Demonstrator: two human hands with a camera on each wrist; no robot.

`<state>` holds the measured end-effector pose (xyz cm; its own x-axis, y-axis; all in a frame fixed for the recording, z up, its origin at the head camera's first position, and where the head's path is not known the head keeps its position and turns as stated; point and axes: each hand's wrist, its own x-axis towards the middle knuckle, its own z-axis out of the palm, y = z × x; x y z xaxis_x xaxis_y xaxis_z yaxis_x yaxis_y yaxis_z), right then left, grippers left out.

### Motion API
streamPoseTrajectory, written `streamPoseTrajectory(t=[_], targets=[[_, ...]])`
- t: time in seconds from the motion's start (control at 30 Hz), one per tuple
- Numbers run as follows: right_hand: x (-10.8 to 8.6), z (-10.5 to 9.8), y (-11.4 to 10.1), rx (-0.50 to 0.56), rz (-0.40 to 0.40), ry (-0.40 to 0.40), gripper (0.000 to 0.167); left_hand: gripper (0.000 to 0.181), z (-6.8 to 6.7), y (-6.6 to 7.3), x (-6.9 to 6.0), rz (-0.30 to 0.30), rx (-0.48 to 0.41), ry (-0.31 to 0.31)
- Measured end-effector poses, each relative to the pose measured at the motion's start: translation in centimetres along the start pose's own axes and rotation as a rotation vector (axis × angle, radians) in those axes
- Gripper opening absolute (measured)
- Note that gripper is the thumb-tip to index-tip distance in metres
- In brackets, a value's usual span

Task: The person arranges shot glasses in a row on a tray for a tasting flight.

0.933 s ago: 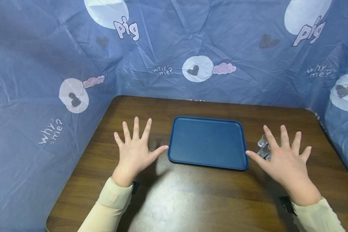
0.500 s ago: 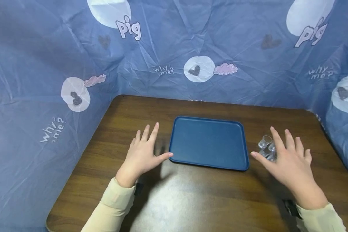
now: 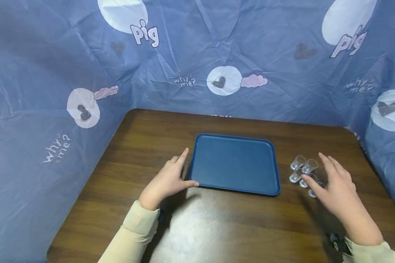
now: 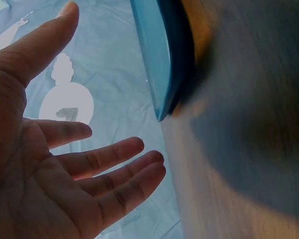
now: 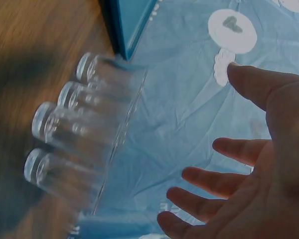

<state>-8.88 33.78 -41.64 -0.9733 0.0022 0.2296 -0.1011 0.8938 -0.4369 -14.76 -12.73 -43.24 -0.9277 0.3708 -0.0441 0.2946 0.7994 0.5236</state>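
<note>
A blue rectangular tray (image 3: 234, 164) lies on the table. At its left edge is my left hand (image 3: 168, 182), fingers relaxed and holding nothing; the left wrist view shows the palm (image 4: 55, 184) apart from the tray (image 4: 162, 55). Right of the tray stand several small clear glasses (image 3: 310, 166), close together. My right hand (image 3: 343, 197) hovers at their right side, its thumb in front of some of them in the head view. In the right wrist view the glasses (image 5: 72, 124) stand apart from the right hand (image 5: 249, 164), whose fingers are spread and empty.
The brown wooden table (image 3: 217, 226) has rounded corners. Blue printed cloth (image 3: 184, 44) hangs behind it and along both sides. Dark straps show at the wrists, below the cream sleeves (image 3: 131, 233).
Both hands have turned from spread, palm-down poses to more sideways ones. The left has shifted right along the tray's edge, the right a little rightward and down, uncovering more of the glasses.
</note>
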Motion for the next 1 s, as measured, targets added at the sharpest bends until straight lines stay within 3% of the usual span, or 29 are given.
streamPoseTrajectory(t=[0.2,0.57,0.73,1.0], targets=[[-0.5,0.1,1.6,0.000,-0.041,0.007,0.083,0.125,0.7,-0.5,0.8,-0.050,-0.014,-0.067],[-1.0,0.0,4.4,-0.071,0.072,-0.129,0.090,0.134,1.3,-1.1,2.1,-0.018,-0.062,-0.124],[-1.2,-0.1,5.6,-0.056,0.073,-0.190,0.093,0.133,1.5,-1.0,2.5,-0.002,-0.068,-0.125],[-1.6,0.0,7.7,-0.062,0.080,-0.195,0.074,0.134,2.0,-1.0,3.1,-0.031,-0.039,-0.155]])
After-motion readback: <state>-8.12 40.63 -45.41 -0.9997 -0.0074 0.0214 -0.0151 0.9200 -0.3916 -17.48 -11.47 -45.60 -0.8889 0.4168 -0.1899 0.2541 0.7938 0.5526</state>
